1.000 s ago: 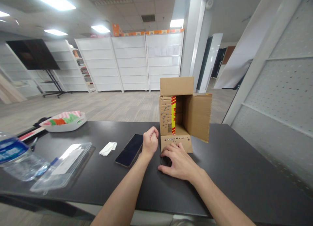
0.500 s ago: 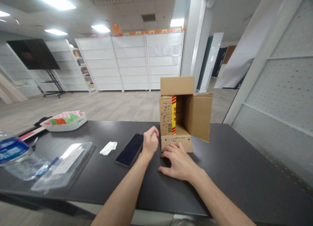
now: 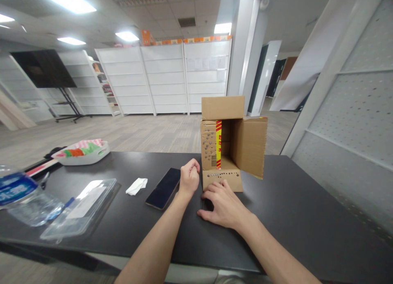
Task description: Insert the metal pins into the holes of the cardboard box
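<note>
A cardboard box (image 3: pixel 231 142) stands on its side, its opening towards me and its flaps folded out. Small grey dots cover its left flap (image 3: pixel 208 148), beside a yellow-and-red tape strip (image 3: pixel 218 144). Left of the box, my left hand (image 3: pixel 189 177) is closed in a fist; anything inside it is hidden. My right hand (image 3: pixel 222 206) arches over the table by the lower flap (image 3: pixel 227 183), which has a row of dark holes and a few grey dots. Its thumb is spread from the fingers, and I make out nothing held there.
A phone (image 3: pixel 162 188) lies left of my left hand, with a crumpled white tissue (image 3: pixel 136 186) beyond it. Further left are a clear plastic case (image 3: pixel 81 210), a water bottle (image 3: pixel 27 198) and a white basket (image 3: pixel 82 157) with colourful cloth on the black table (image 3: pixel 294 218).
My right thumb has shifted slightly left, a little further from the fingers. My left fist and the box look the same, apart from a tiny shift of the whole view.
</note>
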### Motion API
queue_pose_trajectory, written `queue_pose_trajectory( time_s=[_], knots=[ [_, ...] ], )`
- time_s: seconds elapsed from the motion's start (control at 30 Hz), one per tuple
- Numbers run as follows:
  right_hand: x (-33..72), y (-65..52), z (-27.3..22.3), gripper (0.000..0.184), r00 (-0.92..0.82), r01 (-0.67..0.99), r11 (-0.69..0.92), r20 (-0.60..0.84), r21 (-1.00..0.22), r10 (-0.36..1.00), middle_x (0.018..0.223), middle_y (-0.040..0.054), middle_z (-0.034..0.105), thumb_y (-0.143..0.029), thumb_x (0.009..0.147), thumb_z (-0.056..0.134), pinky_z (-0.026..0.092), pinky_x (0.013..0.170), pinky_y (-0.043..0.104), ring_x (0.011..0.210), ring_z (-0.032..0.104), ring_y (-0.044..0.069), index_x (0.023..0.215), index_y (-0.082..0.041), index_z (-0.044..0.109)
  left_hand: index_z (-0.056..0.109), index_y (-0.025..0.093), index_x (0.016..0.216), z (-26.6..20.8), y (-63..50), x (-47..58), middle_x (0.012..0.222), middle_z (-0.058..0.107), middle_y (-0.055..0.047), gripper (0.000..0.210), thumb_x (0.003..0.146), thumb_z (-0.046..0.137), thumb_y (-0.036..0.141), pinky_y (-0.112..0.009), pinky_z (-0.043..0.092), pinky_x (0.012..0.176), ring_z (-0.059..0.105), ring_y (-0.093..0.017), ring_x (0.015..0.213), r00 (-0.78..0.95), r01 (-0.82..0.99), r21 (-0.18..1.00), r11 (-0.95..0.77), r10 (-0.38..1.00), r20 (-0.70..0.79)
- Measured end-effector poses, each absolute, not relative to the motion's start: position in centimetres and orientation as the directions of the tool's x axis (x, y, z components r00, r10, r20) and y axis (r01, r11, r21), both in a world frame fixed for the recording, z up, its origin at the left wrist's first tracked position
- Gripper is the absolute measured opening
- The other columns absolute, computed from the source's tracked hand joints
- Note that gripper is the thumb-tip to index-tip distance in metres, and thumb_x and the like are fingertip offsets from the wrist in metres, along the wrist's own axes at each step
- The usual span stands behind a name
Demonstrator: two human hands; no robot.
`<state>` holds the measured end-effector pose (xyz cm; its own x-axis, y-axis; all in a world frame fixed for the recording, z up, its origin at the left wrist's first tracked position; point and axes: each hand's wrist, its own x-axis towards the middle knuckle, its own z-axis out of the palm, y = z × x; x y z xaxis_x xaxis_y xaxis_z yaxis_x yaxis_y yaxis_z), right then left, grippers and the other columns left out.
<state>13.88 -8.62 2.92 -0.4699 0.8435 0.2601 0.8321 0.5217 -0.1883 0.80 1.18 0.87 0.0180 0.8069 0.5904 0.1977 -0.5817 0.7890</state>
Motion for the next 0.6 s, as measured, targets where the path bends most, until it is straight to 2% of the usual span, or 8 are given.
queue_pose_trajectory(
  time_s=[0.33, 0.6],
  knots=[
    [13.99, -8.26, 2.71, 0.028, -0.5, 0.816, 0.552, 0.265, -0.175, 0.824, 0.083, 0.0058, 0.069, -0.046, 0.082, 0.066, 0.029, 0.085, 0.038, 0.087, 0.057, 0.022, 0.09, -0.02, 0.07, 0.04, 0.019, 0.057, 1.04, 1.07, 0.76, 0.051, 0.037, 0.005, 0.018, 0.071, 0.035, 0.01, -0.023, 0.027, 0.051, 0.036, -0.011, 0.05, 0.019, 0.202, 0.786, -0.585, 0.804, 0.594],
    [13.85, -8.26, 2.7, 0.029, -0.519, 0.815, 0.567, 0.284, -0.121, 0.806, 0.079, 0.0059, 0.07, -0.044, 0.091, 0.054, 0.029, 0.082, 0.036, 0.082, 0.058, 0.021, 0.088, -0.02, 0.071, 0.04, 0.019, 0.056, 0.93, 1.07, 0.81, 0.051, 0.037, 0.004, 0.018, 0.072, 0.036, 0.01, -0.024, 0.026, 0.051, 0.036, -0.01, 0.05, 0.016, 0.202, 0.784, -0.587, 0.802, 0.597]
  ],
)
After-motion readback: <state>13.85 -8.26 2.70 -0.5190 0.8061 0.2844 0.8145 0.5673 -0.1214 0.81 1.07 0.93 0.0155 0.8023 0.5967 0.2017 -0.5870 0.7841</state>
